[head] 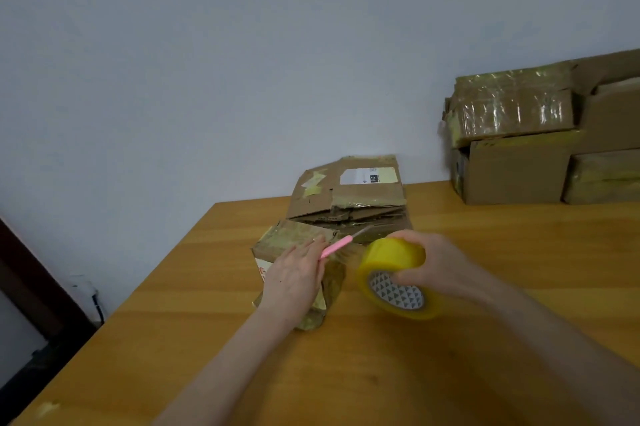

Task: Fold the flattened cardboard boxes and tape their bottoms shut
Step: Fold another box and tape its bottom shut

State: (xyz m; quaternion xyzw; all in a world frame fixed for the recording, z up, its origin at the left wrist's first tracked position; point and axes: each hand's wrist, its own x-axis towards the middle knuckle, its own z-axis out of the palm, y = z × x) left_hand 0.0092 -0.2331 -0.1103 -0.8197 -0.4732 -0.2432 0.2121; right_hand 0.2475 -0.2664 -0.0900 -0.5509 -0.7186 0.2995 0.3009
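On the wooden worktop (pixel 485 287), near its middle, I see the small folded box (pixel 294 240) under my left hand (pixel 294 278), which rests on it while its fingers pinch a pink-handled cutter (pixel 337 245) that points away to the right. Just beside it, my right hand (pixel 440 266) is wrapped round a yellow tape roll (pixel 394 257), held tilted with its core facing me. Behind the box lies a stack of flattened boxes (pixel 349 193). Taped cartons (pixel 512 166) are piled at the far right.

White label (pixel 367 175) on the flattened cardboard (pixel 313 198) reads "010".
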